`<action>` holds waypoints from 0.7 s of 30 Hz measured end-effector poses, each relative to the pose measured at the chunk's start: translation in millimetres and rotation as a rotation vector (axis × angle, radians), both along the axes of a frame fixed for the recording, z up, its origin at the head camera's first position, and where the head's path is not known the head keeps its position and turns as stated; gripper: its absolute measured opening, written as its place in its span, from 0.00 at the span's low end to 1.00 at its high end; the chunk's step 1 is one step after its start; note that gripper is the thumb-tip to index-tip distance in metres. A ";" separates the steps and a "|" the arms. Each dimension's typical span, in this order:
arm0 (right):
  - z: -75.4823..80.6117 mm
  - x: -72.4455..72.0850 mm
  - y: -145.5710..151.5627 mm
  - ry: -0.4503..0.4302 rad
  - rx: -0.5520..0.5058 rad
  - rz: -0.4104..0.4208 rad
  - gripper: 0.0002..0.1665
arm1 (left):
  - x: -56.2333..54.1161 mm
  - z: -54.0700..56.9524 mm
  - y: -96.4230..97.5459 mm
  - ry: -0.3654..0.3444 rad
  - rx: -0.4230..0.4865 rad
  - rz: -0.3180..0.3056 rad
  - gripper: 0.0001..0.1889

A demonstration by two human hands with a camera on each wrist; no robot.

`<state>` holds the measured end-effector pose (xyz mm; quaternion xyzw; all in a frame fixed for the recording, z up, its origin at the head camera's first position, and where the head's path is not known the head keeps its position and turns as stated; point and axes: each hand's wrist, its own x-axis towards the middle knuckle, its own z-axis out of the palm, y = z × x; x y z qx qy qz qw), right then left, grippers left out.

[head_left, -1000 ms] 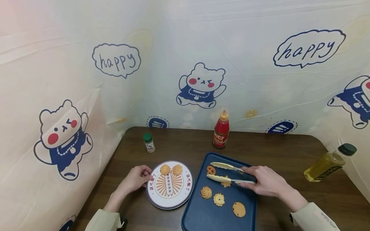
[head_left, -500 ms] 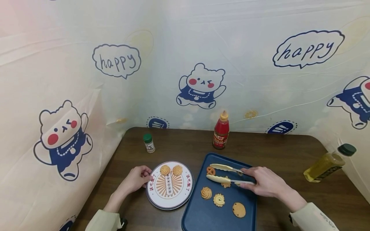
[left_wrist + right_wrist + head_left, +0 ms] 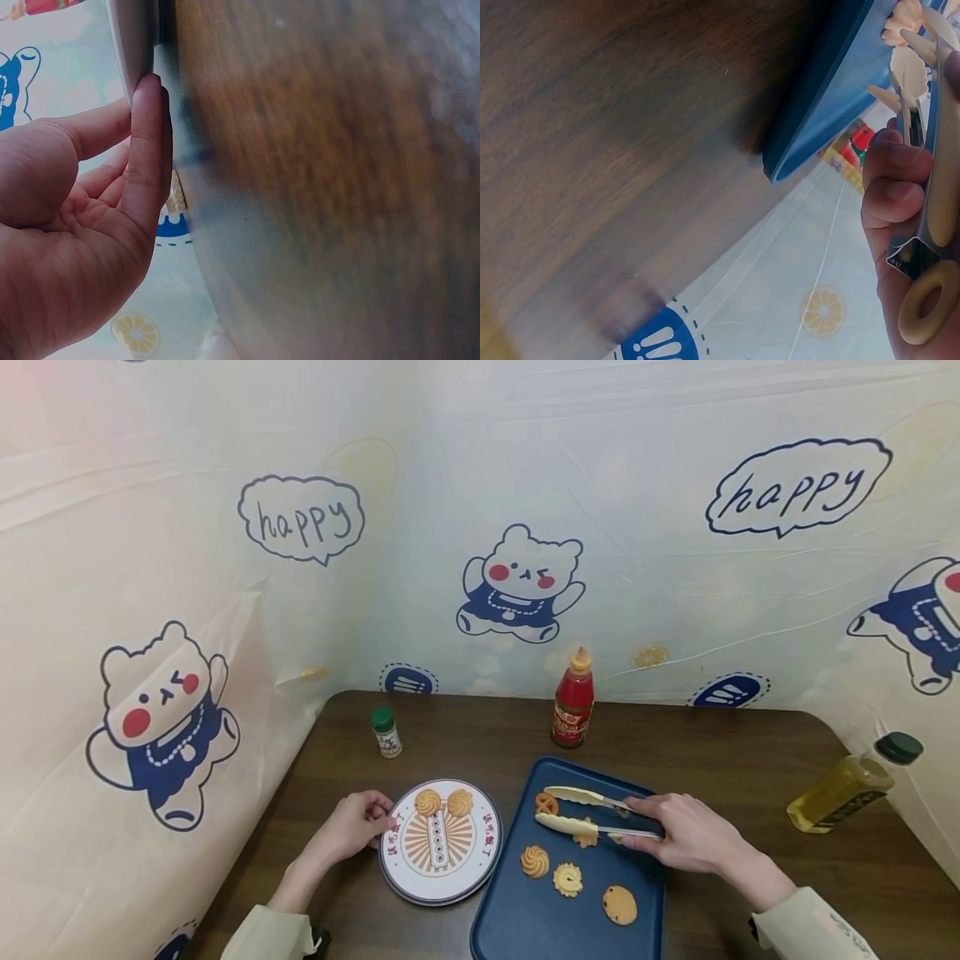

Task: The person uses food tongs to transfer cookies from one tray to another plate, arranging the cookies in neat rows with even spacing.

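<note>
In the head view my left hand [image 3: 351, 828] pinches the left rim of a white patterned plate [image 3: 468, 867], the top one of a stack. The left wrist view shows the thumb at the face of the plate [image 3: 132, 37] and fingers behind its edge. Two swirled cookies [image 3: 459, 802] lie on the plate's far side. My right hand [image 3: 686, 831] holds food tongs [image 3: 561, 824] with cream tips, spread apart low over the blue tray [image 3: 562, 935]. A pretzel [image 3: 547, 802] lies by the tips, and a flower-shaped cookie [image 3: 586, 838] is partly hidden under the lower arm.
Nearer on the tray lie a swirled cookie [image 3: 535, 862], a ruffled cookie [image 3: 567, 879] and a round one [image 3: 620, 905]. Behind stand a red sauce bottle [image 3: 573, 710] and a green-capped shaker [image 3: 387, 735]. An oil bottle [image 3: 843, 793] is at the right. Printed cloth hangs around the table.
The tongs have shifted very slightly left over the tray. The left hand, plate and cookies keep their places.
</note>
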<state>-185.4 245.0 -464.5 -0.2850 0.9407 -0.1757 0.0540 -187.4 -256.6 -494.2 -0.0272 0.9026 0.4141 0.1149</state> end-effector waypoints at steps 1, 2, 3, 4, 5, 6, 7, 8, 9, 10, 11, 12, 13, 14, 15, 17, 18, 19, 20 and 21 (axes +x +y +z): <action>-0.1 0.1 0.1 0.001 -0.001 0.000 0.40 | -0.1 0.0 0.2 -0.004 -0.003 0.004 0.10; 0.0 0.2 0.2 0.003 -0.001 -0.001 0.40 | -0.1 0.1 0.4 -0.007 -0.006 0.007 0.10; 0.0 0.2 0.3 0.003 -0.001 -0.001 0.40 | -0.2 0.3 0.7 -0.009 -0.009 0.009 0.10; 0.1 0.2 0.4 0.002 0.001 -0.001 0.40 | -0.3 0.4 0.8 -0.011 -0.010 0.011 0.10; 0.4 0.3 0.5 0.002 0.000 0.000 0.40 | -0.2 0.8 0.9 -0.012 -0.011 0.011 0.10; 0.6 0.3 0.6 0.001 0.001 0.000 0.40 | -0.1 1.4 0.9 -0.011 -0.010 0.009 0.10; 0.9 0.3 0.8 0.001 0.001 0.001 0.40 | -0.1 1.5 1.1 -0.012 -0.010 0.009 0.10; 1.2 0.2 0.9 -0.002 0.001 0.000 0.40 | -0.3 1.3 1.2 -0.012 -0.010 0.009 0.10; 1.5 0.0 1.0 0.001 0.000 0.001 0.40 | -0.5 1.1 1.2 -0.011 -0.012 0.009 0.10; 1.9 -0.2 0.9 0.005 0.000 0.002 0.41 | -0.8 0.9 1.2 -0.011 -0.013 0.009 0.10; 2.3 -0.6 0.5 0.007 -0.005 0.002 0.41 | -1.0 0.8 1.3 -0.010 -0.014 0.009 0.10; 2.8 -1.1 0.0 0.011 -0.007 0.002 0.41 | -1.4 0.5 1.5 -0.010 -0.014 0.013 0.10; 3.7 -1.7 -0.9 0.013 -0.011 0.003 0.41 | -1.7 0.1 1.4 -0.008 -0.016 0.012 0.10; 4.6 -2.3 -2.1 0.020 -0.011 0.004 0.41 | -1.7 0.1 1.4 -0.007 -0.016 0.013 0.10; 5.6 -2.9 -3.5 0.027 -0.012 0.006 0.41 | -1.5 0.7 1.6 -0.005 -0.015 0.012 0.10; 8.0 -4.5 -6.9 0.036 -0.015 0.010 0.40 | -1.0 1.3 1.5 -0.006 -0.015 0.012 0.10; 9.1 -5.2 -8.9 0.045 -0.013 0.012 0.40 | -0.8 1.4 1.5 -0.007 -0.013 0.013 0.10; 10.2 -5.8 -11.2 0.052 -0.013 0.017 0.39 | -0.7 1.3 1.3 -0.005 -0.013 0.008 0.10; 11.1 -6.3 -13.6 0.060 -0.014 0.022 0.39 | -0.6 1.5 1.4 -0.005 -0.011 0.009 0.10; 12.0 -7.0 -16.0 0.064 -0.017 0.032 0.38 | -0.6 1.3 1.2 -0.001 -0.008 0.004 0.10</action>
